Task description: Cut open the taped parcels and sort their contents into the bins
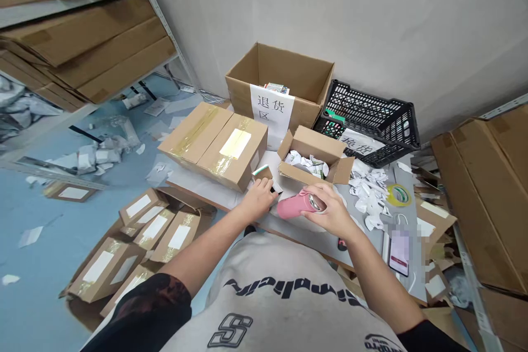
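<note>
While at a stockroom table (373, 236), right grip (328, 212) clenched on pink bottle (295, 204) (left grip (256, 201) unclear).

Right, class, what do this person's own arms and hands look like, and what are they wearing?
The left hand and right hand are bare, ungloved. Black short sleeves, the left one with a mottled reddish print, join a pale grey shirt with black lettering.

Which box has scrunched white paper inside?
The small open cardboard box just past the right hand; the big box behind holds packets instead.
</note>
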The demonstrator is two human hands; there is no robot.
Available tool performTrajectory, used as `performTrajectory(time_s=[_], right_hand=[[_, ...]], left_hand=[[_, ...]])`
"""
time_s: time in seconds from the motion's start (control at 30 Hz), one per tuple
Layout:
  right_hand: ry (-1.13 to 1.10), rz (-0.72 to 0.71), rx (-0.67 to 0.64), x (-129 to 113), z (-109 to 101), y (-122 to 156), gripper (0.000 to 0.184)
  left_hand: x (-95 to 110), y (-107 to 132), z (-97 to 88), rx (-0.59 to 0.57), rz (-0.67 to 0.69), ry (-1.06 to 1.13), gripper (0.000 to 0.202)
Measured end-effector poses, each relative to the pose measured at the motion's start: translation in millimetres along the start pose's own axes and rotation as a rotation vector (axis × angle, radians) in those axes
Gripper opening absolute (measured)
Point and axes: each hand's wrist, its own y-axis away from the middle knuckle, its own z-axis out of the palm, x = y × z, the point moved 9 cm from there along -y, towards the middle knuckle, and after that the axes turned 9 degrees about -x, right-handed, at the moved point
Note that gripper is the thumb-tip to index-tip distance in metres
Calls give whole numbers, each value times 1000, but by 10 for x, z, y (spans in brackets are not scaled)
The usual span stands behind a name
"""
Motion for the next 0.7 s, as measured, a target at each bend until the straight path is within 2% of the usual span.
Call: performTrajectory(time_s=[0.13,0.3,0.5,0.6,0.7], right_hand=[[11,-9,13,-29,-95,50,51],[1,-5,48,-98,-210,97,51],[35,35,224,-132,-307,105,50],[61,21,253,-135,-218,89,49],[97,11,253,-129,-115,97,48]], left_hand=[[0,69,-19,171,92,-24,15],[-42,208,183,270,131,150,17],[-15,424,328,482,32,321,13],[43,487,344,475,-4,305,14],[69,469,273,373,24,333,16]])
